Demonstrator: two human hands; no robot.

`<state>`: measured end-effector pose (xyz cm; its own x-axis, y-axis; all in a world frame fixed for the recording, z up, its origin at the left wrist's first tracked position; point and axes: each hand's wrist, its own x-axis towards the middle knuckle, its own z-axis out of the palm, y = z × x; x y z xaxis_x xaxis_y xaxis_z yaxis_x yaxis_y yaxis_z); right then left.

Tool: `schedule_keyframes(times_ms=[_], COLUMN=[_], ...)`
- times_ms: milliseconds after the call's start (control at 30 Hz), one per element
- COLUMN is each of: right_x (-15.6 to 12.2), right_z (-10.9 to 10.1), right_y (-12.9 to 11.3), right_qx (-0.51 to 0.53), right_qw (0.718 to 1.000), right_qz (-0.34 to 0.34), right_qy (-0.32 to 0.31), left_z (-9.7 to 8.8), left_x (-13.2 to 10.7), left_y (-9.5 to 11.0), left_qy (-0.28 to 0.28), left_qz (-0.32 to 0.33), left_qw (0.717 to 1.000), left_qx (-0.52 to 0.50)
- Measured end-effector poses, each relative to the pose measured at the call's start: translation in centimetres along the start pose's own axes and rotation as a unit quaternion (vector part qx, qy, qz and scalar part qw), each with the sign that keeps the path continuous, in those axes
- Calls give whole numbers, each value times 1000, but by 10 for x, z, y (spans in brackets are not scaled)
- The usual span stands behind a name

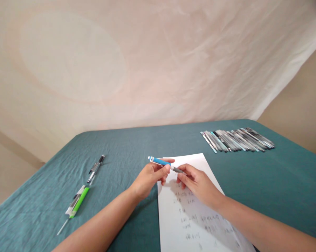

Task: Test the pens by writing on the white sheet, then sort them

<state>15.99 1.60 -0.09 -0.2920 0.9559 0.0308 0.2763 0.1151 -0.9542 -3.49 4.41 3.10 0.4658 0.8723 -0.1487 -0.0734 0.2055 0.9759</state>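
My left hand (pixel 150 178) pinches a blue pen (pixel 159 161) by its barrel, holding it level above the top edge of a white sheet of paper (pixel 192 224) with faint handwriting. My right hand (pixel 197 183) grips the same pen at its grey tip end, fingers curled over the paper. The pen's white-capped end points left.
A row of several grey and black pens (pixel 237 140) lies at the far right of the teal tablecloth (pixel 121 147). At the left lie a black pen (pixel 96 168), a green pen (pixel 79 202) and a thin refill. A pale cloth backdrop hangs behind the table.
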Motion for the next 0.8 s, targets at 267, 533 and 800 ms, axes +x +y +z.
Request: schedule_keyframes(times_ms=[267,533,800], right_x=[0,-1,-2], right_z=[0,-2,-5], right_y=[0,-1,0], right_qx=[-10,-26,-82], right_qw=[1000,1000,996], right_qz=[-5,-13,-29], right_qy=[-4,-1,24], left_z=[-8,-6,-14], left_x=[4,6,5], left_y=[-3,-8,-6], left_qy=[-3,29,63], left_qz=[-36,-6,0], left_qw=[998,993,998], left_qx=[-60,-110,-3])
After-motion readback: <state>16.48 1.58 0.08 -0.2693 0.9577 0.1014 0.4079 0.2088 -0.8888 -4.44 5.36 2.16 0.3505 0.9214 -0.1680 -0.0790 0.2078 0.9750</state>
